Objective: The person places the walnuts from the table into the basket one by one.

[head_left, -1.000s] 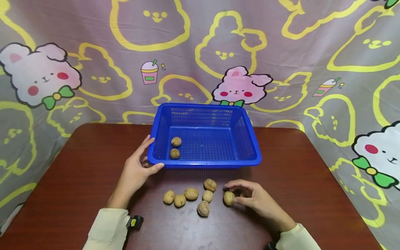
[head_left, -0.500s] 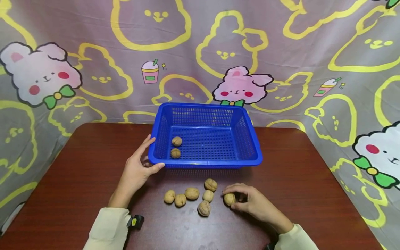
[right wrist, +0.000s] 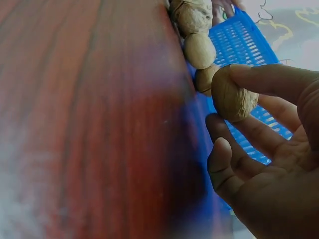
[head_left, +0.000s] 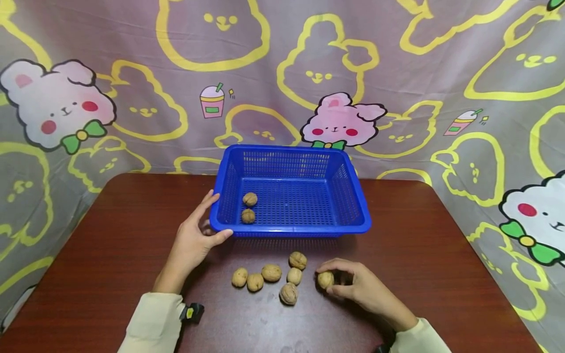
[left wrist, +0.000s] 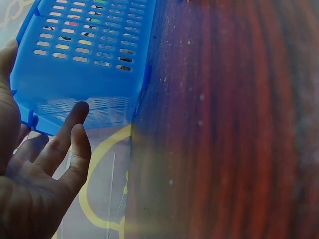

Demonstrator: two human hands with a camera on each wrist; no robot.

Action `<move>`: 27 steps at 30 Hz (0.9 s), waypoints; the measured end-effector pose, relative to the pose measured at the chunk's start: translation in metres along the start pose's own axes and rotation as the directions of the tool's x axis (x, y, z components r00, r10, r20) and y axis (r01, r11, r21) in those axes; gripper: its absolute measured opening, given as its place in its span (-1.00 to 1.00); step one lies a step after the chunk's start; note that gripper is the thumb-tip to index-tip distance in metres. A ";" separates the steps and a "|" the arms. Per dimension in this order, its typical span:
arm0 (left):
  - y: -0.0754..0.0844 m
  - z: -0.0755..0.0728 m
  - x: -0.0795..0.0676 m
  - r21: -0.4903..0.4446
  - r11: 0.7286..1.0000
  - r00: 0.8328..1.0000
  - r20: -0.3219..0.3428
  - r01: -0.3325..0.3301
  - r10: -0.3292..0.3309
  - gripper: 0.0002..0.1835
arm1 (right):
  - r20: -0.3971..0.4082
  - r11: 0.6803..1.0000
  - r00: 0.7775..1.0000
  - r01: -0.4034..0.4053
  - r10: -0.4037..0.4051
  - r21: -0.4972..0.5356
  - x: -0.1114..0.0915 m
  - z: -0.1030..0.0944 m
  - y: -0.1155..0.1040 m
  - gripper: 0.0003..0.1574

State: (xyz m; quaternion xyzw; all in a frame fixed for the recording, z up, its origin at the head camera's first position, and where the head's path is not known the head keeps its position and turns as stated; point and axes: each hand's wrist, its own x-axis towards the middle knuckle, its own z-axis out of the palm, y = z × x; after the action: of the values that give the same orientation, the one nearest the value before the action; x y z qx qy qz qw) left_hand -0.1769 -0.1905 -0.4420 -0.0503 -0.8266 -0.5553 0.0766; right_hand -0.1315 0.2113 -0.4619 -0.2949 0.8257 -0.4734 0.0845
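My left hand (head_left: 190, 240) holds the near left corner of a blue plastic basket (head_left: 300, 229), thumb on the front rim and fingers along the left side. In the left wrist view, two lower fingers of that hand curl loosely beside the basket's slotted wall (left wrist: 75, 74). In front of the basket, my right hand (head_left: 366, 289) pinches a tan walnut (head_left: 325, 280) between thumb and fingers. The right wrist view shows this walnut (right wrist: 230, 97) close up, its far side covered by the fingers. Two walnuts (head_left: 248, 216) lie inside the basket at its left.
Several more walnuts (head_left: 271, 273) lie loose on the brown wooden table (head_left: 110, 245) between the hands, left of the pinched one. A patterned curtain (head_left: 265, 73) hangs close behind the basket and the table's far edge.
The right hand's fingers have closed round the walnut, which has shifted very slightly. The left hand and the basket have stayed in place.
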 end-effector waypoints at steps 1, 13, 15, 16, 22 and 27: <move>0.000 0.000 0.000 0.000 1.000 1.000 0.001 -0.003 0.003 -0.04 | 0.000 1.000 1.000 0.002 -0.002 -0.001 0.000 -0.001 -0.002 -0.54; -0.001 0.001 0.000 0.005 1.000 1.000 -0.007 -0.011 0.011 -0.04 | 0.040 0.997 0.997 0.058 -0.060 0.048 0.026 -0.029 -0.044 -0.54; -0.001 0.001 0.000 0.006 1.000 1.000 -0.009 -0.011 0.011 -0.04 | 0.052 0.997 0.997 0.046 -0.049 0.055 0.036 -0.036 -0.054 -0.53; -0.001 0.000 -0.001 0.007 1.000 1.000 -0.010 -0.012 0.012 -0.04 | 0.061 0.997 0.997 0.042 -0.045 0.060 0.043 -0.041 -0.058 -0.52; -0.002 0.000 -0.001 0.003 1.000 1.000 -0.010 -0.020 0.020 -0.04 | 0.108 0.995 0.994 -0.028 0.017 0.098 0.086 -0.064 -0.074 -0.55; 0.000 0.001 -0.001 0.004 1.000 1.000 -0.007 -0.020 0.020 -0.04 | 0.146 0.974 0.984 -0.131 0.105 0.186 0.123 -0.078 -0.074 -0.57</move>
State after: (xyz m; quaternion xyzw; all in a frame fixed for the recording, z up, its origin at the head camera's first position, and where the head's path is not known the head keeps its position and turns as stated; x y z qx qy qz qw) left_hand -0.1763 -0.1895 -0.4423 -0.0563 -0.8267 -0.5533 0.0850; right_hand -0.2337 0.1705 -0.3412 -0.2670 0.7838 -0.5251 0.1966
